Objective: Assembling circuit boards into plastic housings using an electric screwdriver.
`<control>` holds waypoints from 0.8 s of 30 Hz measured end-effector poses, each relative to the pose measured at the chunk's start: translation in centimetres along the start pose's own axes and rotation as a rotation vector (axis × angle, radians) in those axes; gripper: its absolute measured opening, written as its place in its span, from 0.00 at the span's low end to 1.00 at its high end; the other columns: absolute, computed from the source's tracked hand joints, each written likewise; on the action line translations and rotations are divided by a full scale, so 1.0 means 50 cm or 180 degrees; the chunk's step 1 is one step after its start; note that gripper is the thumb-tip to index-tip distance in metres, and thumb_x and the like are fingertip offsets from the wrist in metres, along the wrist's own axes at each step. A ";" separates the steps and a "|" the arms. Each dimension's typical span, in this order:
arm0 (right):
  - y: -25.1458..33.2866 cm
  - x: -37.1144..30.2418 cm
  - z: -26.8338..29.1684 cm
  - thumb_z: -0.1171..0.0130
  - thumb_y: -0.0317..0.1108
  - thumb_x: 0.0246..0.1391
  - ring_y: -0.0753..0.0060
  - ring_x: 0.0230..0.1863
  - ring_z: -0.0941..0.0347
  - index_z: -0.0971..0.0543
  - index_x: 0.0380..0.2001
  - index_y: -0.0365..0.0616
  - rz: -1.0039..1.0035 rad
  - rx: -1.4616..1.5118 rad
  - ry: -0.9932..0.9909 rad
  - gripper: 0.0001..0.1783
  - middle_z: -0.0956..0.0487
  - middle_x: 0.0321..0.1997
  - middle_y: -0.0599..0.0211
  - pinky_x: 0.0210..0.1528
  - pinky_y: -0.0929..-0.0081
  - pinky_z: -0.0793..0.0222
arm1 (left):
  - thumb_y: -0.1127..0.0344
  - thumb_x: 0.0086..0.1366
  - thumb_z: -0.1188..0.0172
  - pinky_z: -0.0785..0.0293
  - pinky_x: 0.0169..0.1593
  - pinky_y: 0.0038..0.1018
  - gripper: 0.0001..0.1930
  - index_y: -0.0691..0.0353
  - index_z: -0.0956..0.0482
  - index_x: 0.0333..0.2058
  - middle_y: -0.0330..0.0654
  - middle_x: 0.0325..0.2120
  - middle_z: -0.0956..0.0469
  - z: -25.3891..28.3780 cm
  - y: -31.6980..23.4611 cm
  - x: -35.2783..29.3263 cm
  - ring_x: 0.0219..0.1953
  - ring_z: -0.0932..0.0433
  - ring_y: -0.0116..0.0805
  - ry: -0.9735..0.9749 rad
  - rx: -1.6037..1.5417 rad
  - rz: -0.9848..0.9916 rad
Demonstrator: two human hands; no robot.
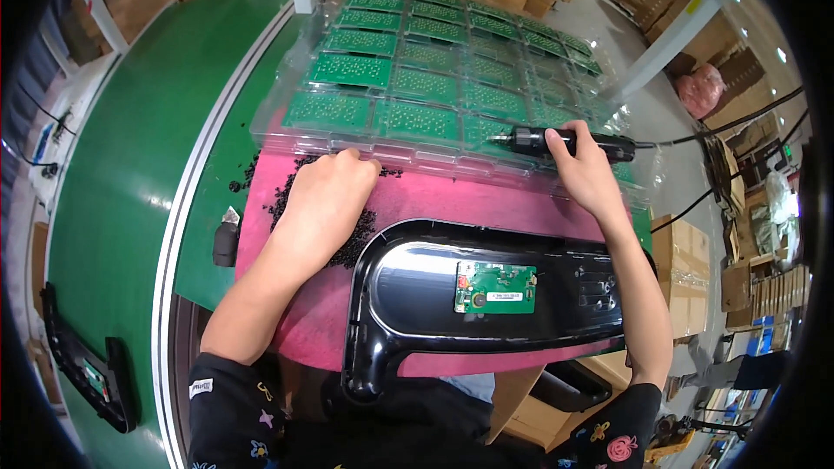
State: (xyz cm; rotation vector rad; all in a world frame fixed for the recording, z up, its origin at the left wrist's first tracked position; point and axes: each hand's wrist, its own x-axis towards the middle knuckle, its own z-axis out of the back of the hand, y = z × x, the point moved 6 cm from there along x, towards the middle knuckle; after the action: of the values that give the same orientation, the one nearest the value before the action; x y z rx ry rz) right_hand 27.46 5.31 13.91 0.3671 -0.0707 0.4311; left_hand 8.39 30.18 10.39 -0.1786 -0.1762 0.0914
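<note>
My right hand (584,165) is wrapped round a black electric screwdriver (532,142), held level with its bit pointing left over the clear trays. Closer to me on the left, my left hand (330,195) is closed, knuckles up, above a pile of small black screws (352,247). Whatever its fingers hold is hidden. In front of me lies a glossy black plastic housing (417,287), its hollow side up. A green circuit board (495,287) with a white label rests in it.
Clear plastic trays (417,149) hold several rows of green boards behind the pink mat (426,195). A green conveyor belt (208,61) runs along the left, carrying another black housing (117,373). The screwdriver's cable (673,139) trails right. Cardboard boxes (682,269) stand at the right.
</note>
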 end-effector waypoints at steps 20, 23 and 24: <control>0.132 -0.205 0.042 0.41 0.35 0.62 0.84 0.31 0.36 0.29 0.44 0.50 -0.0515 0.5742 -0.0601 0.10 0.32 0.30 0.79 0.44 0.73 0.37 | 0.77 0.51 0.33 0.22 0.37 0.25 0.06 0.68 0.15 0.30 0.42 0.30 0.16 0.056 -0.128 -0.009 0.28 0.19 0.29 0.0550 -0.3395 -0.1034; 0.129 -0.219 0.039 0.42 0.36 0.62 0.79 0.32 0.34 0.32 0.47 0.49 -0.0455 0.6088 -0.0751 0.14 0.32 0.31 0.75 0.47 0.65 0.31 | 0.77 0.54 0.31 0.21 0.38 0.26 0.06 0.67 0.15 0.32 0.44 0.31 0.16 0.046 -0.147 -0.021 0.32 0.17 0.32 0.0312 -0.3668 -0.1193; 0.132 -0.225 0.040 0.45 0.36 0.63 0.79 0.32 0.34 0.32 0.47 0.49 -0.0453 0.6145 -0.0801 0.12 0.32 0.31 0.75 0.48 0.64 0.33 | 0.77 0.54 0.31 0.21 0.39 0.26 0.06 0.67 0.15 0.33 0.45 0.31 0.17 0.045 -0.149 -0.023 0.32 0.17 0.33 0.0198 -0.3727 -0.1232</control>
State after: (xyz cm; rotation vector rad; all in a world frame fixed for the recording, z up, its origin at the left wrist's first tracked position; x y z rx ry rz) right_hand 14.50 5.72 16.34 2.3097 0.1600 0.1783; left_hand 7.43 23.12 13.78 -1.3057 -0.1821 -0.4198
